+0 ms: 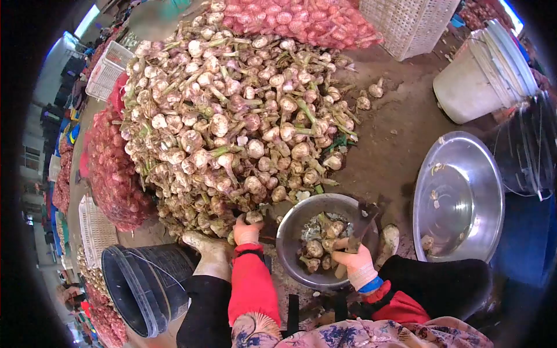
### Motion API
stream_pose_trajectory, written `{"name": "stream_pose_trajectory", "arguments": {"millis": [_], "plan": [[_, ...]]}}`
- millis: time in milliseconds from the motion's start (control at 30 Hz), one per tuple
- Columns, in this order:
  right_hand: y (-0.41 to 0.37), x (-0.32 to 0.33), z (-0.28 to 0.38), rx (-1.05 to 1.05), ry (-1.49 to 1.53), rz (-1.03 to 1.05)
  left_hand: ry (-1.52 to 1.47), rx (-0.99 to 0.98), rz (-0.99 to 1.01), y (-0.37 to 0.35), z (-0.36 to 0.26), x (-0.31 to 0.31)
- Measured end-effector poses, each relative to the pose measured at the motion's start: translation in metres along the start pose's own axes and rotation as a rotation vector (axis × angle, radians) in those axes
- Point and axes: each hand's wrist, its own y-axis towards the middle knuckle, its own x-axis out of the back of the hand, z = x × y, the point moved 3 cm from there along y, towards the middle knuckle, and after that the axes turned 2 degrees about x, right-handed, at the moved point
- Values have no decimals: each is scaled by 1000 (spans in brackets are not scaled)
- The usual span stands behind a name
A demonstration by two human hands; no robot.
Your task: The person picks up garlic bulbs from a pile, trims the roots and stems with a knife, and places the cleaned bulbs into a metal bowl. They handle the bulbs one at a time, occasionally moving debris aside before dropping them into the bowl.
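Note:
My left hand (247, 233) is at the lower edge of a big heap of garlic (232, 122) with stems attached, its fingers closed around a garlic bulb (253, 217). Over the right side of a metal bowl (285, 217), my right hand (356, 265) grips a knife (365, 221) with a dark, dirty blade pointing up and away from me. Several garlic bulbs (314, 249) and some scraps lie in that bowl, which stands between my legs. My right fingers partly cover the knife's handle.
A larger metal basin (422, 203) stands on the right beside white buckets (473, 81). To the left are a black bucket (130, 284), a white crate (96, 223) and a red mesh sack (113, 168). Another full sack (301, 23) and a tall crate (406, 26) stand behind the heap.

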Motion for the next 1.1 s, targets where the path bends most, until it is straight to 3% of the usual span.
{"name": "stream_pose_trajectory", "arguments": {"millis": [100,133,200,233,267,333,400,467,533,600,667,800,1000,1100], "plan": [[-8,-6,10,-123,-58,83,-484,-122,125,-38,-35,24],[-12,-8,12,-114,-45,85,-380,-225,82,-65,-60,45],[-22,-16,19,-44,-127,187,-796,-229,343,-115,-84,67],[-30,-19,25,-52,-141,251,-834,-301,367,-129,-79,70],[-30,-25,15,139,-59,291,-871,-372,394,-147,-84,78],[-43,-18,23,607,-646,234,-852,-422,423,-186,-85,94],[-59,-21,34,698,-928,279,-501,-666,293,-218,-85,107],[-78,-22,46,693,-1085,388,-534,-673,320,-259,-105,129],[-89,-22,46,712,-1123,430,-599,-605,459,-289,-121,142],[-97,-21,43,741,-1165,472,-574,-576,404,-295,-116,142],[-103,-21,38,808,-1169,484,-298,-735,263,-305,-119,144],[-110,-20,39,824,-1245,513,-485,-643,287,-313,-100,135],[-104,-20,30,812,-1315,503,-485,-634,239,-330,-86,133],[-105,-23,28,792,-1343,601,-579,-581,289,-339,-92,140]]}}
